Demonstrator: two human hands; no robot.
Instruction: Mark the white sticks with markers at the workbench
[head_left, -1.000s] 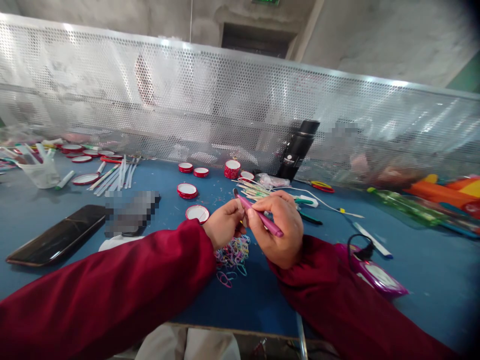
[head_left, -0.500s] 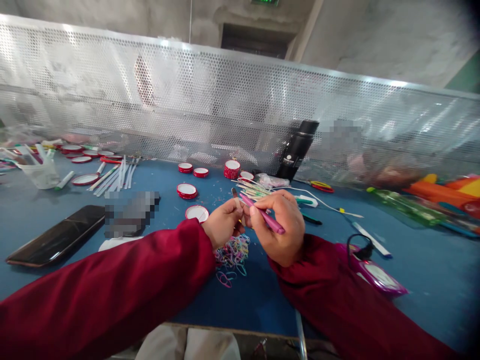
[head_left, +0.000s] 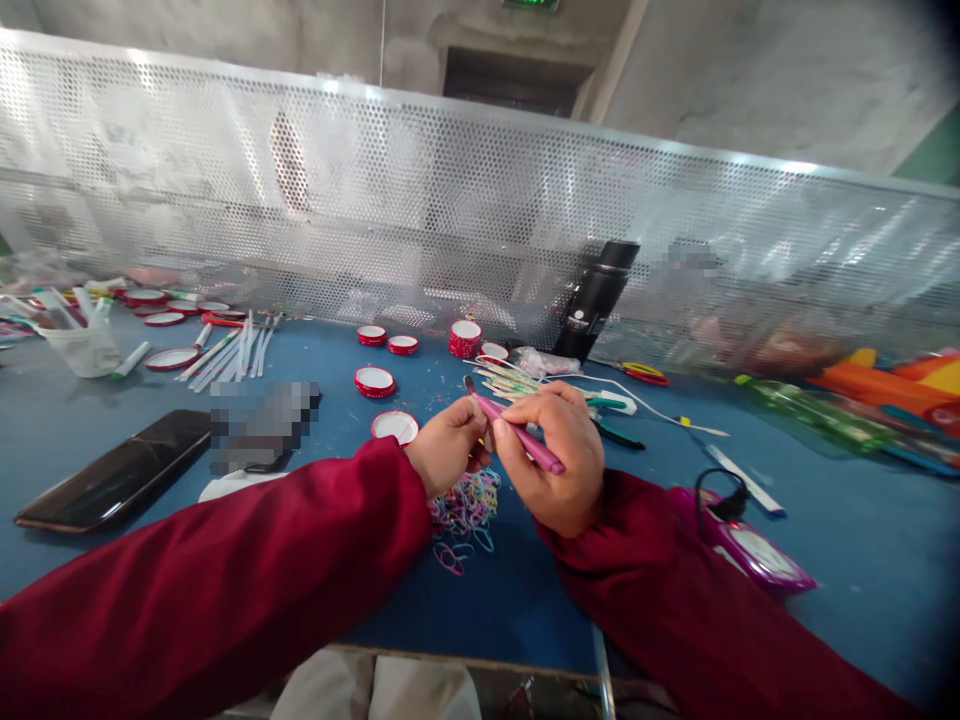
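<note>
My right hand (head_left: 559,455) is closed around a pink pen-shaped tool (head_left: 525,440), which slants up and left. The tool's upper end meets the fingertips of my left hand (head_left: 448,445). That hand is pinched shut, and a small dark-tipped piece (head_left: 469,385) pokes up just above its fingers. What the left fingers hold is mostly hidden. Beneath both hands lies a tangled pile of small coloured elastic bands (head_left: 469,505) on the blue table (head_left: 480,620).
Several red-rimmed white discs (head_left: 375,381) stand beyond my hands. A black bottle (head_left: 596,300) leans against the perforated metal screen (head_left: 337,200). At left are phones (head_left: 112,470), white sticks (head_left: 244,350) and a cup of pens (head_left: 82,350). A purple packet (head_left: 757,555) lies right.
My right hand has shifted slightly left, bringing the pink tool's end up to my left fingertips. The left hand has stayed in place.
</note>
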